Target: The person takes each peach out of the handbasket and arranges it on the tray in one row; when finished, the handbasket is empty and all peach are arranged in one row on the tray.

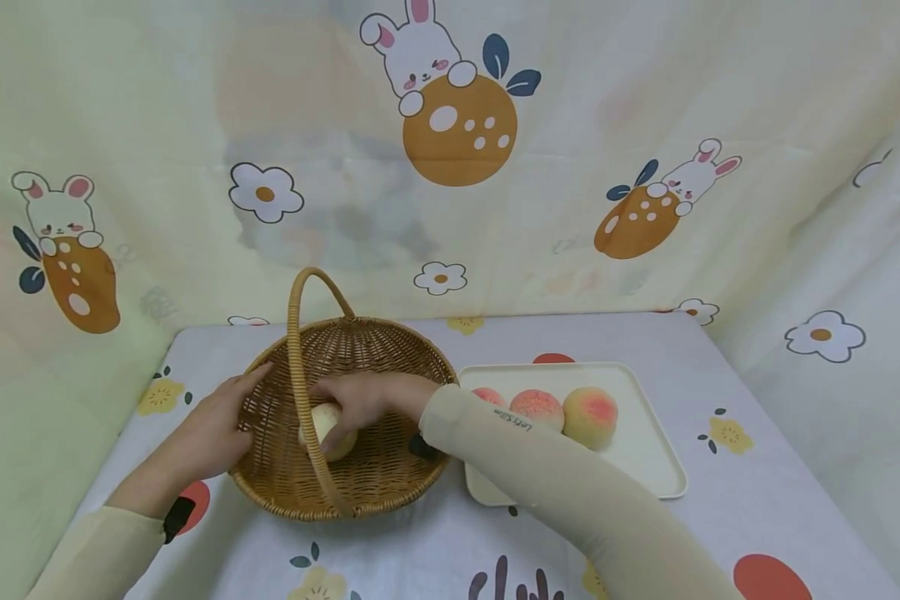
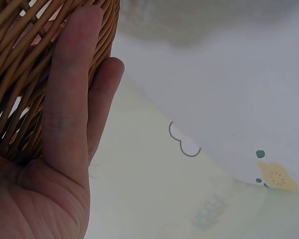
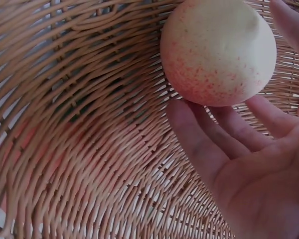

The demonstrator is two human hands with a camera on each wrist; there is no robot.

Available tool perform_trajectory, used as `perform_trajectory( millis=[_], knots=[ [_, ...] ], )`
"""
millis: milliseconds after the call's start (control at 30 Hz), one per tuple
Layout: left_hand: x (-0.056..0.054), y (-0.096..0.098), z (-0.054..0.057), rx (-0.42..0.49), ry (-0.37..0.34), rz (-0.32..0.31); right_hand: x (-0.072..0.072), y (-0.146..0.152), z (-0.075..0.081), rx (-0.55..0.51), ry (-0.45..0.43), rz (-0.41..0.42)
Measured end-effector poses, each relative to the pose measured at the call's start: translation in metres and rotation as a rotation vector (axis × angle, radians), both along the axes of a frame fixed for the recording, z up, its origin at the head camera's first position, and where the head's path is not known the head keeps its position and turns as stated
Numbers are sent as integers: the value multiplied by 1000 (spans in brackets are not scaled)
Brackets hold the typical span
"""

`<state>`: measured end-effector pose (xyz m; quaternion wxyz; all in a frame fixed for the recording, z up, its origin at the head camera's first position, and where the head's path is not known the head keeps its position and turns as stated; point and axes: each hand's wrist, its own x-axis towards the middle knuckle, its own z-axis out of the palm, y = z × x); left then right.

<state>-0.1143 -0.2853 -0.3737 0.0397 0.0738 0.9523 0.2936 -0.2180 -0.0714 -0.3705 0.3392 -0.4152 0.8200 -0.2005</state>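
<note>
A brown wicker basket with an arched handle stands on the table. My left hand holds its left side, with straight fingers along the outside of the wall and the thumb over the inner side. A pale yellow peach with a pink blush lies inside the basket, partly covered by my right hand in the head view. In the right wrist view the right hand's fingers are spread, with their tips right at the peach's lower edge. The thumb stands apart on the other side.
Right of the basket, a cream tray holds several peaches, partly behind my right forearm. The basket's handle arches up beside the right hand. A patterned cloth covers the table, and a printed curtain hangs behind.
</note>
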Motion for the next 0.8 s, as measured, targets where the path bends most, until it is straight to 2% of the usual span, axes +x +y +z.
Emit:
perform_trajectory(
  millis=[133, 233, 400, 600, 667, 800],
  knots=[
    [1, 0, -1, 6, 2, -2, 1, 2, -3, 10, -13, -21],
    [1, 0, -1, 6, 10, -2, 4, 0, -5, 19, 48, 1],
    [0, 0, -1, 4, 16, -1, 12, -4, -7, 65, 159, 87],
    [0, -1, -2, 9, 26, -12, 17, -7, -5, 39, 260, 160],
    [0, -1, -2, 12, 20, -11, 16, -6, 0, 15, 249, 156],
    [0, 0, -2, 9, 6, -2, 9, 3, 14, -95, 173, 146]
  ],
)
